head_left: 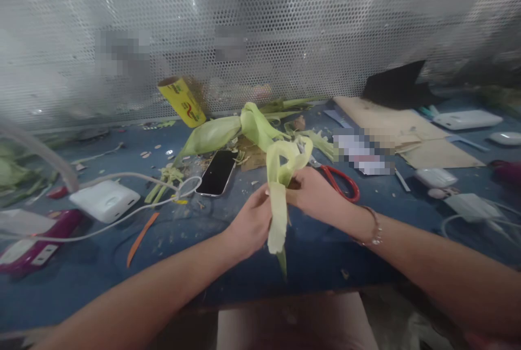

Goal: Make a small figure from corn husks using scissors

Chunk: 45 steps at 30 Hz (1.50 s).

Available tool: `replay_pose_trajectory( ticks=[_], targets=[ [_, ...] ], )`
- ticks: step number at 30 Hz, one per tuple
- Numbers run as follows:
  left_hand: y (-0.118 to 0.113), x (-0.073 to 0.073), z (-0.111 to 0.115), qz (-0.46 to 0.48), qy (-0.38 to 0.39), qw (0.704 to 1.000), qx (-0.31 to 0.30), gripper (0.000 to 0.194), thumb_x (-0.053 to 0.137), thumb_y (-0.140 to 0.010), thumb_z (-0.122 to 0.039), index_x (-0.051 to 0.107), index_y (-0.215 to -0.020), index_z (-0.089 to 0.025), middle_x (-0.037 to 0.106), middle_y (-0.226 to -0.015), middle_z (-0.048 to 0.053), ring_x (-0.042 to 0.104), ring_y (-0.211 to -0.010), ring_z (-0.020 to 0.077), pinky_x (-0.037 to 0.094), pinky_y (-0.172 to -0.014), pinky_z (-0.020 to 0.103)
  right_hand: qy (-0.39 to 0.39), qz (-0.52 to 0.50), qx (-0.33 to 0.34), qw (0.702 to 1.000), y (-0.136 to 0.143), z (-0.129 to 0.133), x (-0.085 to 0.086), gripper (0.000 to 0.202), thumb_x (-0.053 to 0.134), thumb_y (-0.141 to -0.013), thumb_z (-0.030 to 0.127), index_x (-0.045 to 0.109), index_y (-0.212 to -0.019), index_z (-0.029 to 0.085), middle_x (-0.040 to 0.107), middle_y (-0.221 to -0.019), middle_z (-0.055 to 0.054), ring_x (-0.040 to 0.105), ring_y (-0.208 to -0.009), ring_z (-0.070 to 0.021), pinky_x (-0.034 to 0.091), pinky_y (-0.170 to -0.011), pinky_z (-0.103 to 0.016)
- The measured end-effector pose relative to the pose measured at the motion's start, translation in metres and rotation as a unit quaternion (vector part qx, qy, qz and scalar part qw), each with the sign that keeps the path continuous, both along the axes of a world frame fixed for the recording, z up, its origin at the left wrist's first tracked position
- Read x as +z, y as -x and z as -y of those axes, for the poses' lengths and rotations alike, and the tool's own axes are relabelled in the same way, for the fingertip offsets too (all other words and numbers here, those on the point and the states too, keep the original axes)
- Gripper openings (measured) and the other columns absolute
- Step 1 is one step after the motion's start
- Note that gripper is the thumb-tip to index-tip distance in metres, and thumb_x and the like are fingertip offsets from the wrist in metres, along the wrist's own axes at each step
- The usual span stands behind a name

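Left hand [251, 226]: fingers curled in, thumb and fingertips closed together at the left edge of a pale green corn husk strip [278, 220]. Right hand [316, 193]: fingers bent and drawn together at the strip's right side, gripping just below its loop; fingertips partly hidden by the strip, so exact contact is unclear. Strip is held up over the near-middle of the blue table [183, 279], looped at the top, one broad tail hanging between the hands, a narrow greener point below it. Beaded bracelet [372, 225] on the right wrist.

Just beyond the right hand: scissors with red handles [345, 184], partly covered by that hand. Left of the loop, farther off, a dark-screened smartphone [218, 173] lies flat. Past it, broad green corn husks [215, 135] stretch across the far middle; shredded husk [163, 187] left of the phone.

Left side: orange strip [141, 240], white power adapter [106, 201] with a pale cable, purple power strip [44, 247] near the edge. Far left of centre, a yellow cardboard tube [183, 103] leans toward the perforated metal screen [260, 2].

Right side: brown paper sheets [382, 116], a black sheet [399, 87] behind them, a second white charger [474, 206] nearer.
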State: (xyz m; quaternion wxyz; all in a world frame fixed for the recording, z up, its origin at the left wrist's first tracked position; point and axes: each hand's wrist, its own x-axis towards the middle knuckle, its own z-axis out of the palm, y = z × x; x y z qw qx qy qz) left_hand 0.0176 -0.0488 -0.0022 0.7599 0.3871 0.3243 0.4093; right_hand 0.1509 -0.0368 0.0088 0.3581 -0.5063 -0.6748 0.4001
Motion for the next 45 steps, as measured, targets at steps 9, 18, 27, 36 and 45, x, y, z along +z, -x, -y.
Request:
replay_pose_trajectory(
  ticks=[9, 18, 27, 36, 45],
  targets=[
    [0.008, 0.016, -0.009, 0.04, 0.09, 0.995, -0.021, 0.038, 0.035, -0.089, -0.031, 0.038, -0.055, -0.015, 0.019, -0.048, -0.008, 0.014, -0.039, 0.0039, 0.019, -0.038, 0.016, -0.129, -0.093, 0.018, 0.987, -0.004, 0.001, -0.004, 0.01, 0.051, -0.078, 0.023, 0.041, -0.075, 0.021, 0.042, -0.066, 0.004, 0.044, -0.059, -0.0098, 0.04, -0.055, -0.023],
    [0.011, 0.014, -0.014, 0.082, 0.131, 0.988, -0.003, 0.038, 0.039, -0.088, -0.041, 0.046, -0.063, -0.014, 0.032, -0.051, -0.006, 0.023, -0.039, 0.0033, 0.023, -0.039, 0.016, -0.423, 0.166, 0.028, 0.89, -0.015, 0.005, -0.001, 0.022, 0.053, -0.074, 0.013, 0.054, -0.096, 0.018, 0.047, -0.097, -0.008, 0.048, -0.093, -0.0188, 0.043, -0.079, -0.034],
    [0.007, 0.015, -0.009, 0.071, 0.108, 0.991, 0.029, 0.027, 0.048, -0.085, -0.035, 0.046, -0.068, -0.014, 0.038, -0.055, -0.006, 0.027, -0.04, 0.0022, 0.026, -0.04, 0.016, -0.504, 0.159, 0.072, 0.846, -0.016, -0.001, -0.008, 0.009, 0.053, -0.086, 0.018, 0.061, -0.089, 0.02, 0.062, -0.089, -0.003, 0.055, -0.083, -0.0128, 0.044, -0.079, -0.031],
    [0.003, 0.005, -0.006, -0.003, 0.019, 0.997, 0.077, 0.029, 0.06, -0.077, -0.036, 0.04, -0.068, -0.017, 0.036, -0.052, -0.009, 0.029, -0.039, 0.0018, 0.025, -0.041, 0.016, -0.545, 0.191, -0.008, 0.816, -0.018, 0.004, -0.009, 0.008, 0.058, -0.082, 0.023, 0.063, -0.088, 0.027, 0.065, -0.095, -0.001, 0.056, -0.095, -0.0182, 0.045, -0.081, -0.035],
    [0.003, -0.004, -0.009, -0.058, -0.012, 0.993, 0.101, 0.028, 0.057, -0.078, -0.033, 0.042, -0.062, -0.016, 0.034, -0.049, -0.007, 0.026, -0.04, 0.0027, 0.023, -0.041, 0.017, -0.485, 0.178, 0.064, 0.854, -0.013, 0.001, -0.005, 0.019, 0.046, -0.089, 0.019, 0.065, -0.087, 0.02, 0.069, -0.081, -0.002, 0.062, -0.075, -0.013, 0.05, -0.075, -0.029]
  ],
)
